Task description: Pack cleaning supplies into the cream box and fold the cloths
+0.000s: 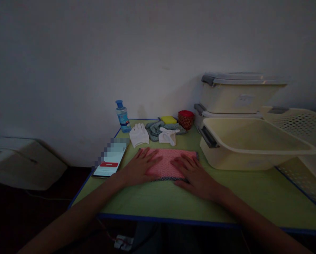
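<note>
A pink textured cloth [165,163] with a dark checked edge lies flat on the green table [152,201]. Over its left side rests my left hand [140,167], palm down with the fingers spread. My right hand [196,175] lies on the right side of the same cloth, fingers stretched out and slightly apart. Neither hand grasps anything. Just beyond the cloth are a white glove [139,135] on the left and a crumpled white glove-like piece [167,137] beside a grey-green cloth [154,131].
A phone [109,160] lies at the left edge. Behind stand a blue bottle [123,118], a yellow sponge [168,120] and a red woven container [185,120]. A cream basin [226,160], stacked lidded boxes [239,97] and a perforated basket [303,123] occupy the right.
</note>
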Available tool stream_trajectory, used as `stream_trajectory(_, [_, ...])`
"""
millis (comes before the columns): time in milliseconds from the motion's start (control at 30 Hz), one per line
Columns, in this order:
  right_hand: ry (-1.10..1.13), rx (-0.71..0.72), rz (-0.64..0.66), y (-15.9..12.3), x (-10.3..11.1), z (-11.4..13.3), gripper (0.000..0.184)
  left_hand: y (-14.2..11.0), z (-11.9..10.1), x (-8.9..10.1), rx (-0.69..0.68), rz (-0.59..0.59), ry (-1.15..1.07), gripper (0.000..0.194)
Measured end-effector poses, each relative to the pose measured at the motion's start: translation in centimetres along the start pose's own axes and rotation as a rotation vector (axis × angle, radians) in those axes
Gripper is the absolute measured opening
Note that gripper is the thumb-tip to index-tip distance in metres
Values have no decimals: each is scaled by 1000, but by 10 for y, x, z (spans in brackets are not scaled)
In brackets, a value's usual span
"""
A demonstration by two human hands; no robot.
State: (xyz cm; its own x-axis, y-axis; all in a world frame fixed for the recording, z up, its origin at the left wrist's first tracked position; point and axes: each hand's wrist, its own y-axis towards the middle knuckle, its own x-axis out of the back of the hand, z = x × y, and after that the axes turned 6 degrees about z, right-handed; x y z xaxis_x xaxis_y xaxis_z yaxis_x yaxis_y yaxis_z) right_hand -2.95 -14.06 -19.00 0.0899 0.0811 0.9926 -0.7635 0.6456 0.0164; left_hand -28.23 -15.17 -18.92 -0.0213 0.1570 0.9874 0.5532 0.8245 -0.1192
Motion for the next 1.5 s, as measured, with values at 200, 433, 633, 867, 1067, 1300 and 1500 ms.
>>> stream_trajectory(200, [184, 19, 74, 4, 22, -1, 56, 0, 1, 7, -1, 60, 2, 69])
stream_trajectory(433, [229, 56, -202, 33, 21, 13, 32, 21, -28, 20, -164, -91, 21, 46])
stream_trajectory(633, [6, -5, -43, 38, -8, 15, 49, 36, -32, -11, -80, -160, 20, 51])
stream_trajectory(867, [-18, -188, 20, 36, -4, 2, 56, 31, -22, -9, 53, -75, 11, 64])
stream_trajectory(1067, [-14, -230, 72, 33, -1, -12, 65, 25, -10, -7, 154, -98, -26, 67])
stream_trajectory(1300, [-17, -256, 105, 32, 2, -16, 67, 19, -3, -6, 190, -69, -52, 71])
stream_trajectory(1500, [-32, -326, 114, 22, 3, 0, 67, 16, -6, 0, 140, -19, -18, 72])
